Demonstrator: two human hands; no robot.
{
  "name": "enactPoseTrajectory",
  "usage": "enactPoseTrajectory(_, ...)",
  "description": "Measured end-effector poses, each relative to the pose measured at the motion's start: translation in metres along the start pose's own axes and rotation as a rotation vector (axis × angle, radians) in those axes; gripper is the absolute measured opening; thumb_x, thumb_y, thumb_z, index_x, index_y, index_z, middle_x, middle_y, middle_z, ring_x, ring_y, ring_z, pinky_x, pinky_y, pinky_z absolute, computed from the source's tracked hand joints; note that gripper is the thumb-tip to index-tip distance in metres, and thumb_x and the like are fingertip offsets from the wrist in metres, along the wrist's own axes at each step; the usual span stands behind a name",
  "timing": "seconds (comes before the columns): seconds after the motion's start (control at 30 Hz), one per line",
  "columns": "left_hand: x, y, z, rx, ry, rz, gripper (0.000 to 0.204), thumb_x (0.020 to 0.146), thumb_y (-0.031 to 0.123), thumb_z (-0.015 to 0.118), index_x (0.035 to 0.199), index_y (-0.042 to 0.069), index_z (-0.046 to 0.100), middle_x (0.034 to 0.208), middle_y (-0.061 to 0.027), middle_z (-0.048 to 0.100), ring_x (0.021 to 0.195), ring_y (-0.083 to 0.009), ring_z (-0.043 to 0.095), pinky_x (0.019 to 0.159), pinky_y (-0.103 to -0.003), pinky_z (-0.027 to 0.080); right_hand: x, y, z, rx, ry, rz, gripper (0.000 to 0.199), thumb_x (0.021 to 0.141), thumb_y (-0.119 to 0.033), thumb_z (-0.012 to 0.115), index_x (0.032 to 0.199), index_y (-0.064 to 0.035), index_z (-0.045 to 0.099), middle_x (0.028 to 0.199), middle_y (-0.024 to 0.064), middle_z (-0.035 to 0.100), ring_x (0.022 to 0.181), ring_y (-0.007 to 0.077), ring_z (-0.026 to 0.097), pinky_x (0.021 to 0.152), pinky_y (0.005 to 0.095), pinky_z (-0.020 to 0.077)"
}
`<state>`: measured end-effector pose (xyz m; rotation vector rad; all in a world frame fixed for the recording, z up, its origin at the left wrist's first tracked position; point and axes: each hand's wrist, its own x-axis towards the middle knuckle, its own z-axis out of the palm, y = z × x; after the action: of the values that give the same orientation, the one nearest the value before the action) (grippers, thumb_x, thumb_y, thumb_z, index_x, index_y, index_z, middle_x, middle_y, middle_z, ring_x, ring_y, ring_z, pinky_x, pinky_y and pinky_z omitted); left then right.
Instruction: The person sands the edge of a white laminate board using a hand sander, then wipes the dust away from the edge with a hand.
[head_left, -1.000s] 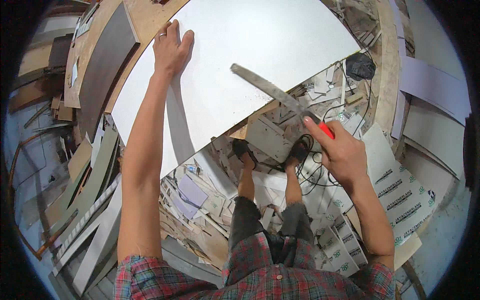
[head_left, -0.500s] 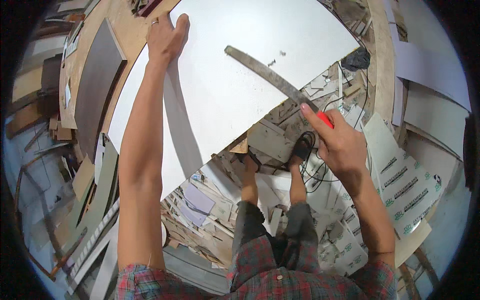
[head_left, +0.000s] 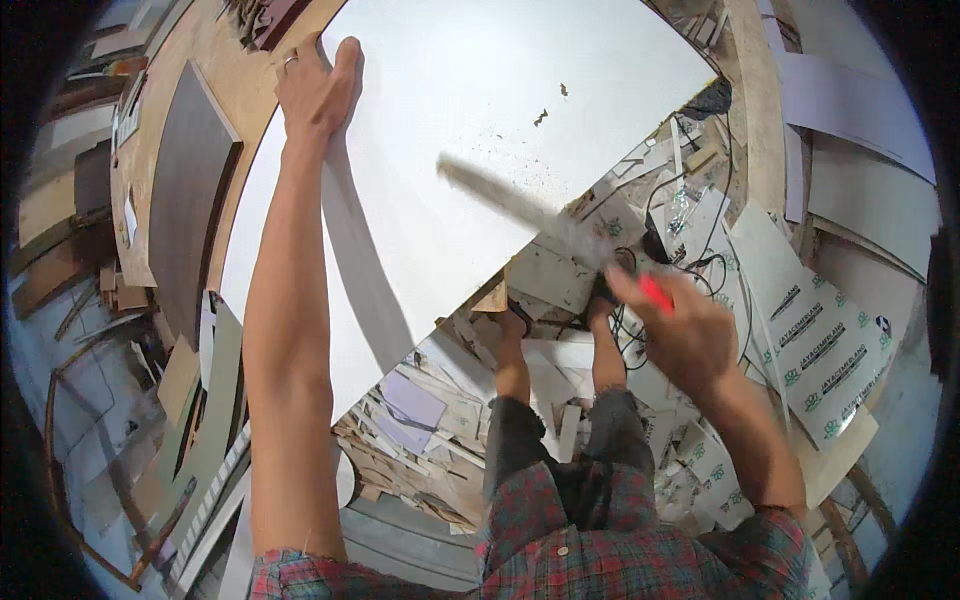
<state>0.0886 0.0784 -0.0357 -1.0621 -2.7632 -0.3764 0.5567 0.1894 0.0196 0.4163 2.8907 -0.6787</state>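
Observation:
A large white board (head_left: 440,120) lies tilted across the bench, its near edge running diagonally. My left hand (head_left: 316,88) grips its far left edge, thumb on the white face and fingers over the side. In my right hand (head_left: 685,325) is a long flat file (head_left: 500,200) with a red handle, my index finger stretched along it. The file is blurred by motion and crosses the board's near edge; whether it touches that edge I cannot tell. Dark crumbs (head_left: 541,118) and fine dust lie on the white face.
A dark brown panel (head_left: 190,190) rests on the wooden bench (head_left: 136,190) at the left. Offcuts and a black cable (head_left: 722,265) litter the floor around my feet. Printed white sheets (head_left: 825,340) lean at the right. A black bag (head_left: 710,100) sits by the board's right corner.
My right hand and the file have moved down toward me, across the board's edge. My left hand keeps its grip, and the view has shifted slightly.

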Motion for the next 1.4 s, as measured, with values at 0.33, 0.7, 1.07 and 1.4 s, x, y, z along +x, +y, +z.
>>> enactPoseTrajectory(0.33, 0.002, 0.005, -0.005, -0.112, -0.018, 0.053, 0.072, 0.093, 0.052, 0.056, 0.14, -0.002, 0.052, 0.135, -0.0308, 0.055, 0.129, -0.0465, 0.048, 0.111, -0.052, 0.036, 0.0, 0.015, 0.017, 0.082, 0.221, 0.047, 0.069, 0.073, -0.006, 0.07, 0.137, -0.0319, 0.064, 0.093, 0.0061, 0.058, 0.068, 0.0206, 0.064, 0.054, 0.0338, 0.0527)
enactPoseTrajectory(0.7, 0.002, 0.009, -0.009, -0.125, -0.039, 0.021, 0.071, 0.093, 0.05, 0.056, 0.138, -0.005, 0.053, 0.138, -0.032, 0.052, 0.13, -0.0455, 0.047, 0.111, -0.051, 0.035, 0.027, 0.052, 0.023, 0.009, 0.361, -0.069, 0.056, 0.08, -0.01, 0.069, 0.133, -0.0286, 0.068, 0.092, 0.0057, 0.061, 0.072, 0.0203, 0.065, 0.053, 0.0361, 0.0542)
enactPoseTrajectory(1.07, 0.003, 0.006, -0.008, -0.121, -0.052, 0.018, 0.072, 0.094, 0.047, 0.056, 0.139, -0.008, 0.051, 0.139, -0.0332, 0.051, 0.131, -0.0468, 0.045, 0.112, -0.05, 0.034, 0.047, 0.081, 0.005, 0.008, 0.386, -0.045, 0.052, 0.084, -0.012, 0.065, 0.132, -0.031, 0.067, 0.086, 0.0055, 0.058, 0.068, 0.0226, 0.065, 0.055, 0.035, 0.0549)
enactPoseTrajectory(1.4, 0.001, 0.006, -0.008, -0.127, -0.04, 0.009, 0.069, 0.094, 0.044, 0.056, 0.14, -0.006, 0.052, 0.141, -0.0315, 0.049, 0.132, -0.0462, 0.044, 0.113, -0.05, 0.033, -0.008, 0.072, -0.013, 0.103, 0.213, 0.043, 0.055, 0.084, -0.004, 0.062, 0.132, -0.0309, 0.068, 0.091, 0.0067, 0.063, 0.065, 0.0251, 0.064, 0.053, 0.0385, 0.0536)
